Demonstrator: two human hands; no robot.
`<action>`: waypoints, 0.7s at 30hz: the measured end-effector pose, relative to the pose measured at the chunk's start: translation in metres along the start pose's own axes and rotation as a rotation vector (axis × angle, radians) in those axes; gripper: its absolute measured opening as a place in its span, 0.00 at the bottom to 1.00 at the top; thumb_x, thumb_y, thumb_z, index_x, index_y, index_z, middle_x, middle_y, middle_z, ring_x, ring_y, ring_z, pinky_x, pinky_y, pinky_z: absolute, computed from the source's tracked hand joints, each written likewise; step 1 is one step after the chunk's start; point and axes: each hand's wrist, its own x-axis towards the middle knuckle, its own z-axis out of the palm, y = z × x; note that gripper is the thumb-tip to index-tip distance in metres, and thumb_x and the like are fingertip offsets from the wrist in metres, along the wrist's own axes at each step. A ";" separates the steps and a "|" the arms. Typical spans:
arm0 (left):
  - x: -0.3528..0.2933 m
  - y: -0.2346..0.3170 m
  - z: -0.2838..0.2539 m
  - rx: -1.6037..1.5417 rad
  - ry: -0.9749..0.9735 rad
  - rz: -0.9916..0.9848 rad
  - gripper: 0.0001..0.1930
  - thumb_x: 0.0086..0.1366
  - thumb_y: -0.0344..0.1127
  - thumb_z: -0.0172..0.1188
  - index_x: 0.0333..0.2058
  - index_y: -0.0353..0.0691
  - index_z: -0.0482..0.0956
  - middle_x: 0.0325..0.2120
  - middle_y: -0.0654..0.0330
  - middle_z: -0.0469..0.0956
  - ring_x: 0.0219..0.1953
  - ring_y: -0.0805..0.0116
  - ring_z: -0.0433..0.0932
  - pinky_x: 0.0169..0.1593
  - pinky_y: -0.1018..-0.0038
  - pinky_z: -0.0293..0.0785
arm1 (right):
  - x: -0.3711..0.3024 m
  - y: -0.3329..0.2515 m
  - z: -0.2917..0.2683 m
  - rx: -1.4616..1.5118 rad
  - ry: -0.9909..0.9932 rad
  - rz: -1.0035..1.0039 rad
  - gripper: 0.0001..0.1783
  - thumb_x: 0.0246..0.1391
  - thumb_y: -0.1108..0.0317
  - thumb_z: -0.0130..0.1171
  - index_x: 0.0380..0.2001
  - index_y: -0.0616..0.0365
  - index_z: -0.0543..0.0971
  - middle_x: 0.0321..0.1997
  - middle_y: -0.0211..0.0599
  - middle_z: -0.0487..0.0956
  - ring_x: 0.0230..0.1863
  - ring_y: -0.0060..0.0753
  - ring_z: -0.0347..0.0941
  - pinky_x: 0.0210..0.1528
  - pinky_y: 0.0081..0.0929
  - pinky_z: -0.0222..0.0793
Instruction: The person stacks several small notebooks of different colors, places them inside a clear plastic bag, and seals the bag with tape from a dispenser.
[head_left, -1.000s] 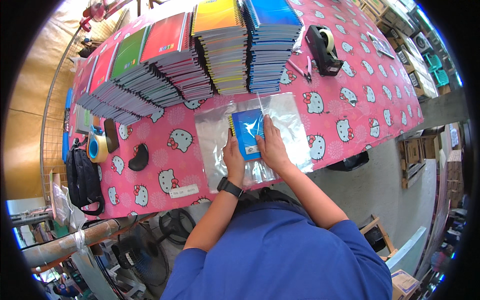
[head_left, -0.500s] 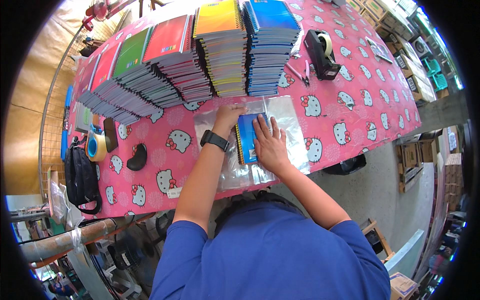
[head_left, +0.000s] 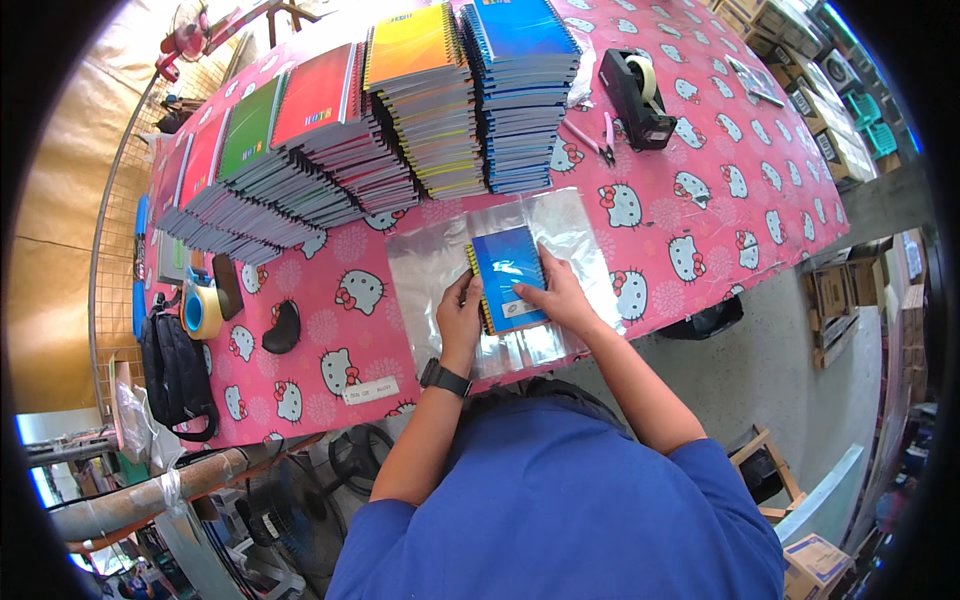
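Observation:
A small blue spiral notebook lies over clear plastic bags at the table's near edge. Yellow coil shows along its left side, so other notebooks may lie under it. With its thumb across the cover and fingers at the right edge, my right hand is closed on the notebook. My left hand, below a black wristwatch, curls against the coil side, closed on the same notebook. Tall stacks of spiral notebooks stand beyond: blue, yellow, red and green.
To the right of the stacks are pink-handled cutters and a black tape dispenser. On the left lie a dark computer mouse, a tape roll and a black bag. A paper strip rests near the front edge.
My left hand has come down from the notebook's top to its left side. My right hand has shifted from lying flat on the cover to gripping the right edge, uncovering the cover.

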 end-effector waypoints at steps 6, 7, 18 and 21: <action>0.001 -0.008 0.021 0.076 0.134 0.229 0.24 0.66 0.46 0.44 0.52 0.30 0.67 0.47 0.44 0.71 0.48 0.56 0.71 0.51 0.68 0.65 | -0.004 0.007 0.004 0.038 -0.009 0.017 0.49 0.40 0.60 0.64 0.59 0.73 0.50 0.47 0.64 0.67 0.54 0.53 0.59 0.57 0.35 0.56; 0.001 -0.008 0.024 0.073 0.136 0.224 0.24 0.66 0.46 0.44 0.52 0.30 0.67 0.47 0.44 0.71 0.48 0.56 0.71 0.51 0.68 0.65 | -0.006 0.006 0.009 0.044 0.029 -0.001 0.48 0.42 0.60 0.62 0.59 0.73 0.49 0.49 0.64 0.65 0.53 0.54 0.59 0.56 0.35 0.56; 0.009 0.009 -0.020 0.996 0.475 0.590 0.19 0.61 0.39 0.51 0.47 0.35 0.71 0.49 0.50 0.70 0.49 0.52 0.67 0.56 0.59 0.53 | -0.014 -0.015 0.025 -0.702 0.183 -0.173 0.36 0.53 0.54 0.50 0.62 0.54 0.53 0.67 0.50 0.47 0.66 0.57 0.42 0.58 0.57 0.46; 0.005 0.027 -0.040 1.304 0.476 0.642 0.19 0.57 0.38 0.56 0.45 0.35 0.72 0.49 0.52 0.70 0.48 0.54 0.68 0.55 0.60 0.55 | -0.018 -0.018 0.025 -0.677 0.163 -0.147 0.36 0.54 0.52 0.48 0.62 0.52 0.53 0.67 0.47 0.46 0.67 0.57 0.38 0.59 0.63 0.41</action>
